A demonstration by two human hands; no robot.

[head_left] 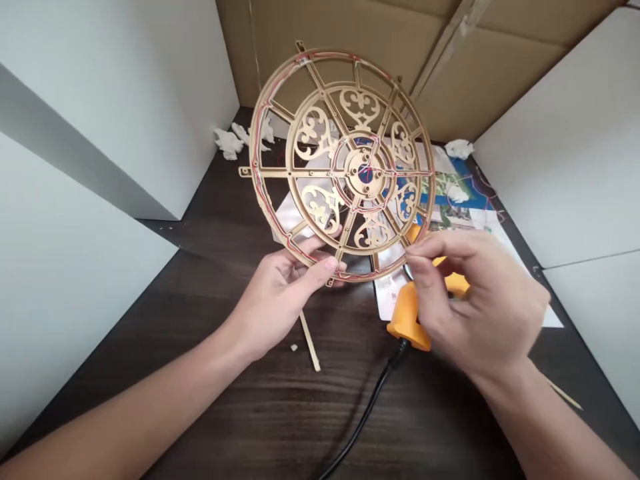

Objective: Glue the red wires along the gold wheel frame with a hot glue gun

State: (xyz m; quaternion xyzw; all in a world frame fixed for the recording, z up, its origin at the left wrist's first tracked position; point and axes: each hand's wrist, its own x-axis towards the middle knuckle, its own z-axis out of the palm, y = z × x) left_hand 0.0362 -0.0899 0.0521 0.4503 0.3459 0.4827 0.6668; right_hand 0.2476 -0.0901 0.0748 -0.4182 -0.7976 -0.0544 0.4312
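My left hand (295, 283) grips the bottom rim of a round gold wheel frame (291, 172), thumb in front and fingers behind. The frame is held up, tilted, with spokes, heart-shaped scrollwork and a ringed hub. Thin red and white wires (258, 133) run along its outer ring and around the hub. At the lower right of the rim, the thumb and forefinger of my right hand (475, 293) are pinched together; what lies between them is hidden. Partly behind that hand is an orange corded tool (407, 313), seemingly a hot glue gun.
A black cord (367, 407) crosses the dark wooden table (225, 400). A wooden stick (310, 340) lies below my left hand. Printed sheets (480, 230), loose wires and crumpled tissues (229, 143) are farther back. White panels (565, 167) and cardboard (320, 23) enclose the space.
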